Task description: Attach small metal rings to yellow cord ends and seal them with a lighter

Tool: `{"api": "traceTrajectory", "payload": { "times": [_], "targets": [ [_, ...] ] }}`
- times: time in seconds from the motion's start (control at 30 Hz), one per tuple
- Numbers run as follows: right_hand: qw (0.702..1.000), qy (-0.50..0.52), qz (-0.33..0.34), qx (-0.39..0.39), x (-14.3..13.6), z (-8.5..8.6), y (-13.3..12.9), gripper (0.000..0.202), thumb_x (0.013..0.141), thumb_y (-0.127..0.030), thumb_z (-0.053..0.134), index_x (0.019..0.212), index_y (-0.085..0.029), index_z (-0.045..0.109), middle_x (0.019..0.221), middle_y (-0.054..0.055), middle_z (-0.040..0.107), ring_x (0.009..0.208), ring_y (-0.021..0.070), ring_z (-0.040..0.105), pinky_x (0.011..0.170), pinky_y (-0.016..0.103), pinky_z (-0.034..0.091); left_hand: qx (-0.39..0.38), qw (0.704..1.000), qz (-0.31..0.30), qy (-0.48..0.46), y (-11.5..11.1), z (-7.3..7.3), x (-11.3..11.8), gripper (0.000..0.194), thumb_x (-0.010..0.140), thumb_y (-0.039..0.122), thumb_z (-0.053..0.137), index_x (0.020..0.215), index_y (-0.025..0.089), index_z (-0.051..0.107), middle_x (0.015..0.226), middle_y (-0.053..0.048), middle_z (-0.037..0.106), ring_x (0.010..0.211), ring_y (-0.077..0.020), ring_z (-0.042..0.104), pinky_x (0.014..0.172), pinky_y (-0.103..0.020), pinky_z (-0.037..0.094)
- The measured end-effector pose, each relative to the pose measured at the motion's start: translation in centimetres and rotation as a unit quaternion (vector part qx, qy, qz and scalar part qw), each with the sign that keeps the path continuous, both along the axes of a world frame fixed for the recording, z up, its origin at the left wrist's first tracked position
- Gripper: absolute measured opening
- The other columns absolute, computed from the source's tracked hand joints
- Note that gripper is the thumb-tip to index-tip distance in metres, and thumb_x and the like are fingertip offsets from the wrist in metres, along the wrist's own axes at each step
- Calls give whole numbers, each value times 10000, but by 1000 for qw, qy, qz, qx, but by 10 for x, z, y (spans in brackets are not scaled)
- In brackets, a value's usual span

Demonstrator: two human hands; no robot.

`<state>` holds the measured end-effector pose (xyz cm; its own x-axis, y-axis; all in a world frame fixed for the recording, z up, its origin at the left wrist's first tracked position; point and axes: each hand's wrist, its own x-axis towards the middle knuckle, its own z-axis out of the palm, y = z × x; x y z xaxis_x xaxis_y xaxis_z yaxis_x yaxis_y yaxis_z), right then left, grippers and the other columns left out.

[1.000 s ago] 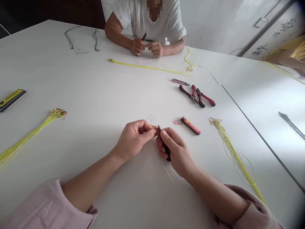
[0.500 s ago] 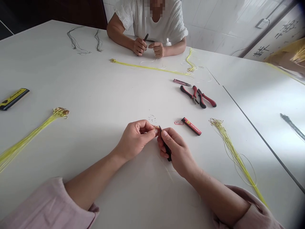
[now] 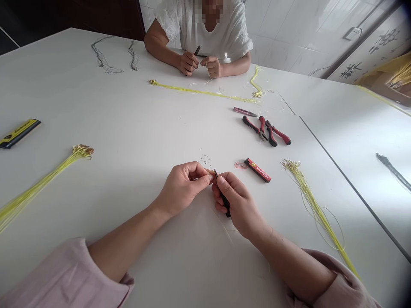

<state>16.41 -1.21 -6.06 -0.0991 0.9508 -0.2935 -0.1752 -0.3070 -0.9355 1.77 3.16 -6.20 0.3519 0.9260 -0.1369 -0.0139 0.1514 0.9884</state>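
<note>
Near the middle of the table, my left hand [image 3: 184, 186] is closed, with thumb and forefinger pinching a small gold fish hook on thin line, mostly hidden by the fingertips. My right hand [image 3: 239, 199] wraps round what look like black thread snips [image 3: 226, 204], whose pointed tips reach up to the left fingertips. Both hands almost meet there. A thin pale line [image 3: 223, 226] hangs or lies below them. Just beyond the fingers are tiny dark bits [image 3: 204, 159] scattered on the table.
A red lighter [image 3: 257, 170] lies right of my hands, with pliers [image 3: 266, 130] and pink snips [image 3: 244, 111] farther back. Bundles of yellow hooked lines lie left [image 3: 61, 164] and right [image 3: 316, 205]. A yellow-black lighter [image 3: 19, 133] is far left. A co-worker [image 3: 199, 47] sits opposite.
The gold bit at my left fingertips shows less than before. Both hands keep nearly the same place and grip; the view has shifted very slightly.
</note>
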Motion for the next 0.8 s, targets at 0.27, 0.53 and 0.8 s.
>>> {"api": "traceTrajectory", "payload": {
  "times": [0.27, 0.53, 0.8],
  "targets": [
    [1000, 11, -5, -6, 0, 1, 1, 313, 866, -473, 537, 760, -188, 460, 721, -15, 435, 591, 89, 353, 476, 215, 291, 4, 1000, -3, 1, -1, -1, 0, 163, 803, 287, 623, 703, 162, 591, 757, -20, 677, 868, -184, 655, 800, -307, 516],
    [1000, 7, -2, 0, -1, -2, 1, 317, 860, -475, 550, 758, -188, 462, 708, -19, 431, 586, 84, 353, 469, 210, 287, 12, 1000, 2, 5, 0, -2, 0, 156, 800, 265, 632, 694, 158, 591, 795, -19, 685, 837, -166, 655, 806, -301, 520],
    [1000, 20, -3, -3, 1, -2, 3, 306, 865, -472, 534, 778, -187, 465, 723, -18, 447, 582, 81, 374, 466, 205, 296, 19, 1000, 2, -2, 0, -3, -1, 163, 803, 305, 645, 734, 157, 634, 791, -31, 694, 889, -193, 658, 821, -318, 517]
  ]
}}
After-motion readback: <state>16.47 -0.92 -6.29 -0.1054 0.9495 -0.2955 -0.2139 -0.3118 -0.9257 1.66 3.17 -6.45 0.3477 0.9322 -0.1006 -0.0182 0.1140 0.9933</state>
